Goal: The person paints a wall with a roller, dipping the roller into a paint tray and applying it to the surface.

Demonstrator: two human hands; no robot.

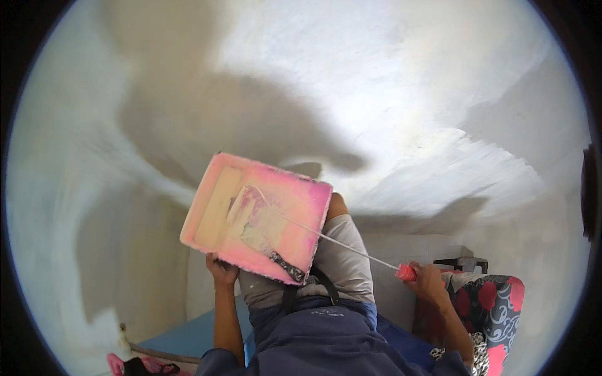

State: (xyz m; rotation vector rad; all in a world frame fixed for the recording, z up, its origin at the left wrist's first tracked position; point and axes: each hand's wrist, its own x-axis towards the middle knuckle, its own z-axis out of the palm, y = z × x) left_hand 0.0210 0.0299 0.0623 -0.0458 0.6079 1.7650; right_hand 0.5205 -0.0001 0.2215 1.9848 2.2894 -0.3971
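A pink paint tray (311, 203), smeared with cream paint, is held tilted over my lap. My left hand (222, 271) grips its lower left edge, the fingers out of sight beneath it. My right hand (428, 283) is closed round the red handle of a small paint roller (351, 248). The roller's thin white rod reaches across into the tray, where its head lies against the cream-coated surface. Inside the tray, near the lower right corner, rests a paint-stained scraper (287, 266) with a dark handle.
A pale, patchily painted wall (401, 113) rises in front of me with shadows across it. Red, black and white patterned fabric (489, 301) is on the right, by a dark bracket-like frame (475, 263). A blue surface (188, 335) and pink-and-black cloth (141, 365) are at lower left.
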